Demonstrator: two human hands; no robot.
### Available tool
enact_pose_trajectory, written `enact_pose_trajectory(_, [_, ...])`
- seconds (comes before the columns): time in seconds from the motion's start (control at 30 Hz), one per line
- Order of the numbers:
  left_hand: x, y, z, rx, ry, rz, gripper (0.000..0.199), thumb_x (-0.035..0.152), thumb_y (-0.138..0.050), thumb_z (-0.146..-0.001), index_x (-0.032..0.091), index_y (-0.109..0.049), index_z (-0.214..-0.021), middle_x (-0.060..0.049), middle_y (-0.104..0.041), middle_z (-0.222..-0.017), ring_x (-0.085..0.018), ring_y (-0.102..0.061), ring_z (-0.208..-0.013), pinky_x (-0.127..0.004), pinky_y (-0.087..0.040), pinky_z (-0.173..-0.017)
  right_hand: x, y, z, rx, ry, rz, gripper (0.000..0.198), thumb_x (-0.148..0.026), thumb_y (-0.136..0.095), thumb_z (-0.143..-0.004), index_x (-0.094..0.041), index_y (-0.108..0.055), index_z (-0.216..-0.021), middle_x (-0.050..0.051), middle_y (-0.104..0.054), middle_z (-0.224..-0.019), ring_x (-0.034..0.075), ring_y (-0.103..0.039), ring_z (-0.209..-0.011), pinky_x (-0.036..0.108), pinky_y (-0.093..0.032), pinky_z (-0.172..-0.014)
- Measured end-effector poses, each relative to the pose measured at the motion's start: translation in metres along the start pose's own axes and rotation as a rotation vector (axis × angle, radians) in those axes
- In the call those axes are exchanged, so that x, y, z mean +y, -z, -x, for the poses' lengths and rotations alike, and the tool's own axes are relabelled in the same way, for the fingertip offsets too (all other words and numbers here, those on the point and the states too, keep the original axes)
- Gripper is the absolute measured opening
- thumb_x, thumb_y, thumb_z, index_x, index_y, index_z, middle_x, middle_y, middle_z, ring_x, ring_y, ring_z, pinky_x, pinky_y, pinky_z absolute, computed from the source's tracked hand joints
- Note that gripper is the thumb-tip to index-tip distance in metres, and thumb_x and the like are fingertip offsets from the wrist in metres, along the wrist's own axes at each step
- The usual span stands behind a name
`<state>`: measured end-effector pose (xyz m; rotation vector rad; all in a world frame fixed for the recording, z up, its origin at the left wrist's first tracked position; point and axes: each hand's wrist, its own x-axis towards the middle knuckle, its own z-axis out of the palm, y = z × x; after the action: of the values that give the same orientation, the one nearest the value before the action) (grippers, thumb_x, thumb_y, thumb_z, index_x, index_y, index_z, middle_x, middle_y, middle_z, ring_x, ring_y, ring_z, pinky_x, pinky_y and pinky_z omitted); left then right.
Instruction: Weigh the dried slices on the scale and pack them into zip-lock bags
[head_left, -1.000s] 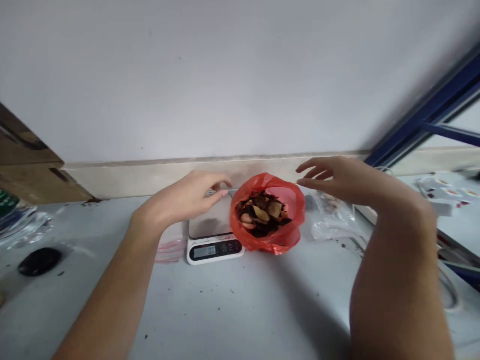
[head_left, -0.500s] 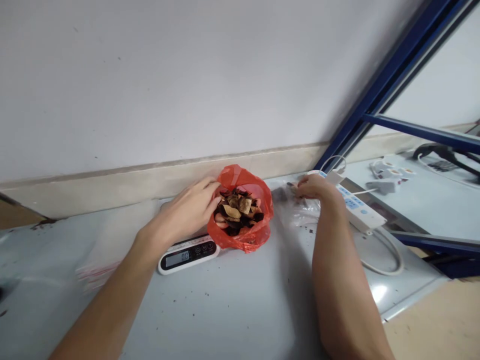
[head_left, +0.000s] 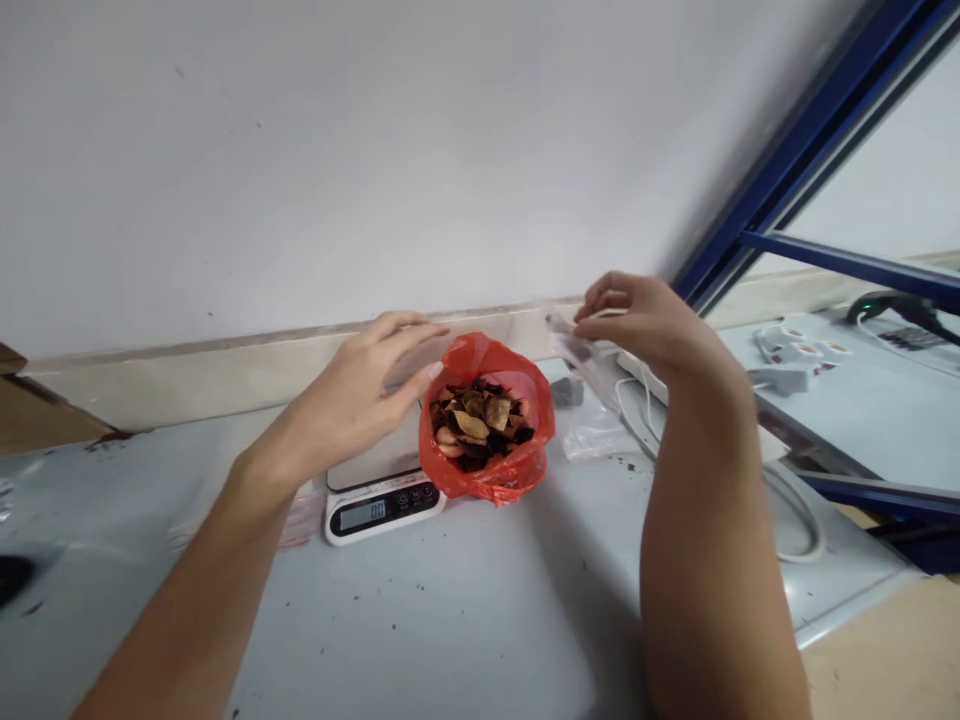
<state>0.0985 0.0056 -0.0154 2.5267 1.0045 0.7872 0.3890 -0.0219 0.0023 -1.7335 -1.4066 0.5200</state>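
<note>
A red plastic bag (head_left: 536,455) stands with its mouth spread, full of dried brown and dark slices (head_left: 480,425). Beside its left rim is my left hand (head_left: 367,385), fingers and thumb apart, holding nothing. The thumb tip comes close to the bag's edge; whether it touches I cannot tell. Below that hand sits a digital kitchen scale (head_left: 386,512), its display reading zeros and its plate partly hidden by the hand and bag. My right hand (head_left: 637,320) is raised at the right, pinching a small clear plastic bag (head_left: 577,350), blurred by motion.
Another clear plastic bag (head_left: 596,432) lies right of the red bag, near a small dark lump (head_left: 567,391). Clear zip bags (head_left: 300,520) lie partly under my left arm. White cables (head_left: 806,520) and a blue metal frame (head_left: 814,140) are at the right. A wall runs behind.
My right hand has lifted from the table with the small clear bag. My left hand has drawn slightly back from the red bag, its fingers more spread.
</note>
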Motion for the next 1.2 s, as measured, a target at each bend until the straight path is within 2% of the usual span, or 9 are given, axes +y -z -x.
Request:
enact_pose_trajectory(0.1, [0.000,0.001,-0.001,0.122,0.055,0.146,0.061,0.050,-0.055,-0.096,0.022,-0.051,-0.149,-0.012,-0.054,-0.150,-0.029,-0.056,-0.133,-0.046,-0.051,-0.111,-0.029,-0.018,0.010,-0.195,0.227,-0.340,0.031,-0.020,-0.078,-0.058,-0.023,-0.052,-0.074,-0.001,-0.061,-0.080,0.015,-0.060,-0.074,0.028,-0.049,-0.066])
enact_pose_trajectory(0.2, [-0.003,0.003,0.000,0.151,0.127,0.396,0.062,0.051,-0.063,-0.091,0.024,-0.051,-0.146,-0.011,-0.057,-0.149,-0.029,-0.056,-0.135,-0.042,-0.053,-0.107,-0.044,-0.041,0.017,-0.418,0.286,-0.547,0.037,-0.026,-0.081,-0.061,-0.024,-0.048,-0.077,-0.004,-0.057,-0.080,0.012,-0.056,-0.068,0.027,-0.047,-0.062])
enact_pose_trajectory(0.37, [-0.013,0.010,0.002,0.202,0.201,0.630,0.035,0.052,-0.076,-0.080,0.020,-0.065,-0.091,-0.005,-0.072,-0.090,-0.021,-0.068,-0.084,-0.032,-0.060,-0.076,-0.045,-0.067,0.014,-0.531,0.157,-0.709,0.040,-0.028,-0.088,-0.062,-0.025,-0.054,-0.083,-0.005,-0.059,-0.077,0.011,-0.055,-0.063,0.026,-0.047,-0.059])
enact_pose_trajectory(0.57, [-0.029,0.019,0.002,0.396,0.288,0.423,0.025,0.041,-0.074,-0.078,0.020,-0.061,-0.075,-0.002,-0.070,-0.083,-0.020,-0.067,-0.087,-0.029,-0.058,-0.078,-0.036,-0.064,0.005,-0.517,-0.015,-0.660,0.050,-0.070,-0.076,-0.075,-0.021,-0.069,-0.086,0.005,-0.072,-0.082,0.019,-0.068,-0.078,0.032,-0.057,-0.075])
enact_pose_trajectory(0.77, [-0.037,0.020,0.003,0.406,0.377,0.390,0.019,0.036,-0.069,-0.082,0.020,-0.061,-0.088,-0.003,-0.069,-0.083,-0.017,-0.068,-0.073,-0.025,-0.055,-0.060,-0.033,-0.064,0.005,-0.651,0.127,-0.336,0.037,-0.051,-0.088,-0.066,-0.017,-0.074,-0.069,0.006,-0.074,-0.076,0.018,-0.066,-0.074,0.033,-0.053,-0.075])
enact_pose_trajectory(0.93, [-0.044,0.025,0.008,0.243,0.535,0.169,0.053,0.038,-0.068,-0.083,0.023,-0.053,-0.131,-0.004,-0.072,-0.092,-0.022,-0.072,-0.076,-0.036,-0.061,-0.072,-0.038,-0.077,0.005,-0.658,0.139,-0.291,0.029,-0.044,-0.081,-0.065,-0.017,-0.070,-0.065,0.000,-0.067,-0.067,0.014,-0.057,-0.063,0.030,-0.046,-0.063])
enact_pose_trajectory(1.03, [-0.046,0.028,0.013,0.124,0.530,-0.064,0.078,0.045,-0.069,-0.080,0.023,-0.041,-0.150,-0.013,-0.069,-0.126,-0.029,-0.071,-0.103,-0.046,-0.057,-0.093,-0.039,-0.089,0.004,-0.662,0.171,-0.255,0.025,-0.041,-0.077,-0.064,-0.018,-0.067,-0.063,-0.002,-0.063,-0.064,0.013,-0.054,-0.062,0.028,-0.042,-0.060])
enact_pose_trajectory(1.1, [-0.044,0.027,0.015,0.054,0.446,-0.088,0.076,0.049,-0.069,-0.078,0.023,-0.049,-0.146,-0.016,-0.060,-0.142,-0.032,-0.065,-0.116,-0.047,-0.055,-0.097,-0.038,-0.097,0.004,-0.657,0.207,-0.215,0.025,-0.042,-0.073,-0.065,-0.019,-0.065,-0.061,-0.003,-0.061,-0.062,0.013,-0.052,-0.061,0.028,-0.039,-0.059])
enact_pose_trajectory(1.2, [-0.033,0.026,0.014,-0.180,0.329,0.062,0.048,0.056,-0.068,-0.077,0.021,-0.070,-0.110,-0.010,-0.073,-0.117,-0.028,-0.069,-0.100,-0.039,-0.056,-0.086,-0.038,-0.106,0.004,-0.652,0.244,-0.181,0.030,-0.046,-0.071,-0.068,-0.019,-0.061,-0.060,-0.004,-0.056,-0.060,0.012,-0.048,-0.059,0.028,-0.037,-0.058])
